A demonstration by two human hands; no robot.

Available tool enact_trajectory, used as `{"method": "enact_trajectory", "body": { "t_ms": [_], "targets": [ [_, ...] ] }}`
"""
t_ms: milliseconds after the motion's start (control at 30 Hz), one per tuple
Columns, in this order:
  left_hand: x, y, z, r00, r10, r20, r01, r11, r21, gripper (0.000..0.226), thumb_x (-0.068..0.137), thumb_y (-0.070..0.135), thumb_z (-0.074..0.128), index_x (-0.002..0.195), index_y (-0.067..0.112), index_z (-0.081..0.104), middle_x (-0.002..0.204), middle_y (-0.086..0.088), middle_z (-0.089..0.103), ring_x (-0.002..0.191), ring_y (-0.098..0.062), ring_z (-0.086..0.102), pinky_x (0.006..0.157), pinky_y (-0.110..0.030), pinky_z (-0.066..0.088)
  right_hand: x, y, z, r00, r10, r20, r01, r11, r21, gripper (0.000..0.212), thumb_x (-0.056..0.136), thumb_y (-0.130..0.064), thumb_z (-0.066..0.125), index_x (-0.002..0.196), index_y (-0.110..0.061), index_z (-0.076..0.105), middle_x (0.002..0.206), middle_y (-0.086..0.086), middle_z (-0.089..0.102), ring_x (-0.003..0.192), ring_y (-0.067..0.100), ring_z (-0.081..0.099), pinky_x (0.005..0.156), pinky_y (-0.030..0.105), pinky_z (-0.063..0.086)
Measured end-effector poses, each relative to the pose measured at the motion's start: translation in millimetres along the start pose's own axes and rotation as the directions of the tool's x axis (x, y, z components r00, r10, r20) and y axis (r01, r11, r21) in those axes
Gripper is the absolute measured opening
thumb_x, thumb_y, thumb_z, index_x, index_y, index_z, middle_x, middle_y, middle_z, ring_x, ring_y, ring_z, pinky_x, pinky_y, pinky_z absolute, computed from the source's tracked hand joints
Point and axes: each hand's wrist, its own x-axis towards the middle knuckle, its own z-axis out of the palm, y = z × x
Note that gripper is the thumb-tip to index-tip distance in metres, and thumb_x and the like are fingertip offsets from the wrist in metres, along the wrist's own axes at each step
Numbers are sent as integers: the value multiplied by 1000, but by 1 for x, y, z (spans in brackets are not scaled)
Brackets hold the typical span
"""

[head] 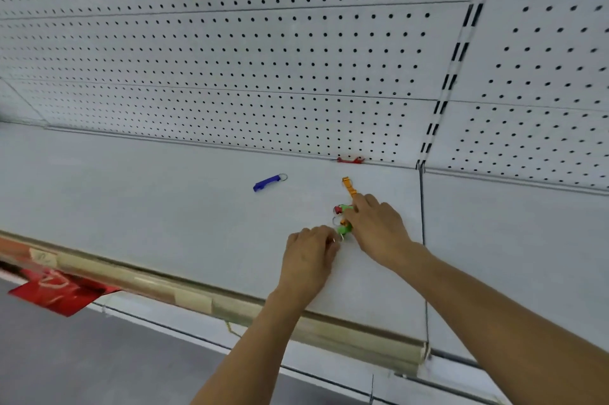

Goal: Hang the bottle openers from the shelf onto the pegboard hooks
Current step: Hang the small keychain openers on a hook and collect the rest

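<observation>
Now the white shelf (164, 193) carries several bottle openers, and the pegboard (263, 58) rises behind it. A blue bottle opener (267, 183) with a key ring lies alone, left of the small cluster of openers (342, 218). A red bottle opener (350, 160) lies at the foot of the pegboard, behind the cluster. An orange bottle opener (349, 187) lies just behind the cluster, and the index finger of the right hand (379, 226) touches its near end. In the cluster, green, red and orange pieces are visible, partly hidden by both hands. The left hand (309, 256) is curled at the near side of the cluster and seems to pinch a key ring (333, 241). A red tag (59, 292) hangs from the shelf edge, far left.
</observation>
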Motion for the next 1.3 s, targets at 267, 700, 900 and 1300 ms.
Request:
{"method": "enact_trajectory", "body": {
  "t_ms": [267, 700, 900, 1300],
  "targets": [
    [7, 11, -31, 869, -453, 199, 465, 610, -642, 13, 98, 28, 46, 106, 17, 45, 82, 1, 49, 70, -13, 45, 66, -32, 42, -21, -7, -12, 956, 293, 8, -288, 935, 207, 26, 97, -36, 43, 108, -15, 54, 100, 2, 66, 91, 23, 57, 80, 34, 32],
    [-14, 121, -9, 842, -229, 489, 536, 240, -810, 17, 92, 24, 65, 94, 7, 68, 92, -12, 74, 42, -8, 24, 38, -21, 20, -150, 20, -65, 791, 612, 4, -470, 603, 645, 11, 89, -34, 61, 94, -24, 59, 83, -11, 64, 75, 10, 59, 65, 26, 48],
    [-49, 213, 24, 856, -181, 485, 517, 287, -806, 15, 87, 11, 69, 102, 11, 72, 92, -18, 71, 42, -9, 23, 39, -22, 22, -251, 66, -75, 722, 691, 13, -522, 533, 666, 9, 88, -34, 62, 90, -26, 57, 81, -12, 62, 73, 8, 58, 65, 27, 49],
    [-164, 430, 101, 904, 23, 426, 351, 527, -774, 15, 83, 14, 73, 96, 20, 75, 47, 16, 53, 45, -9, 35, 47, -22, 29, -495, 161, -100, 609, 782, 128, -369, 137, 919, 23, 94, -16, 55, 81, 1, 63, 77, 19, 66, 61, 10, 54, 60, 22, 45]
  ]
}}
